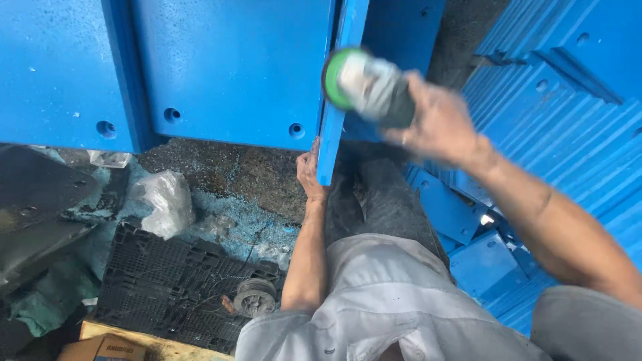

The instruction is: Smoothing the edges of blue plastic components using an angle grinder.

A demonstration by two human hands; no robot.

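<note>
Left hand (309, 172) gripping low; right hand (438, 124) raised, clenched.

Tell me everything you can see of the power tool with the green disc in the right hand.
The grey-bodied handheld power tool with a round green disc looks like an angle grinder, blurred by motion. The right hand wraps its dark rear end, holding it tilted, disc end toward the upper left. The disc's rim sits against or right at the edge of the upright narrow blue panel; contact cannot be confirmed. The left hand holds that panel's lower end. No cord is visible.
</note>
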